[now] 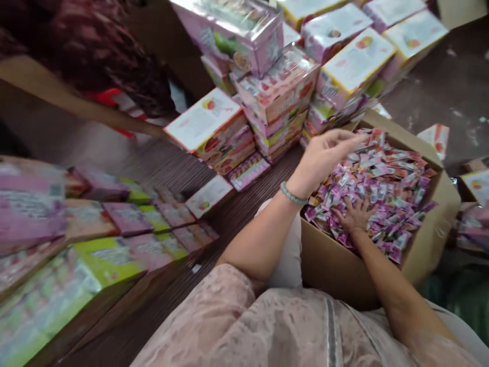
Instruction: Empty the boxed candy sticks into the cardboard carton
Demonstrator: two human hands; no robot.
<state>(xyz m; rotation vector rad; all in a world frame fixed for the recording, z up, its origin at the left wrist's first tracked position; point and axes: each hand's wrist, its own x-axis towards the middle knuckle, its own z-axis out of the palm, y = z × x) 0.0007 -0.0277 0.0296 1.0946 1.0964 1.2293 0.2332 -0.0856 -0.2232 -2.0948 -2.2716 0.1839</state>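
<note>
A cardboard box (439, 224) stands against my legs, filled with small purple, pink and orange sachets (385, 188). My right hand (355, 216) lies on the sachets near the box's front side, its fingers spread. Above the box's left corner is my left hand (324, 153), with a beaded bracelet (293, 194) at the wrist. Its fingers stretch toward the far sachets, and no held thing shows in it. Whether its fingertips touch the sachets I cannot tell.
Stacked fruit-printed cartons (271, 92) rise beyond the box. More cartons (126, 219) stand in rows at the left, blurred. At the upper left another person's arm (84, 107) reaches to a white-topped carton (206, 120). A loose carton (209, 196) lies on the dark floor (168, 168).
</note>
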